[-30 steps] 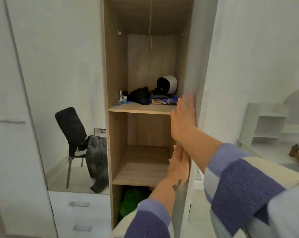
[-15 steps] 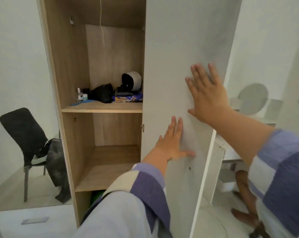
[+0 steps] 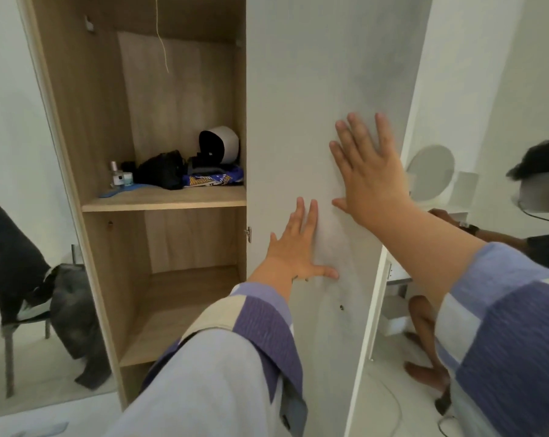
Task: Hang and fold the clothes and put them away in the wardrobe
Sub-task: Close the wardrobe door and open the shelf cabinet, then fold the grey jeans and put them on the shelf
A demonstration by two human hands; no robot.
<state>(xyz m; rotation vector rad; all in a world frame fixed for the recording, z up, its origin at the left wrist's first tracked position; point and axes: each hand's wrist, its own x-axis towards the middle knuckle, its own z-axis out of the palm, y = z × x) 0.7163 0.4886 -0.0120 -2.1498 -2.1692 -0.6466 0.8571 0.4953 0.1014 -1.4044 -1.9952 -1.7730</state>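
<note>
Door (image 3: 314, 89) btwn hands, shelf clutter (image 3: 172, 171).

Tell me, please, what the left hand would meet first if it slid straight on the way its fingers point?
The left hand lies flat on the door, fingers pointing up. Straight on is bare door; the right hand sits slightly to the right.

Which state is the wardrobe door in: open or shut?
Open. The wardrobe door stands swung out from the frame, showing the shelf inside. The left hand and right hand lie flat on it.
</note>
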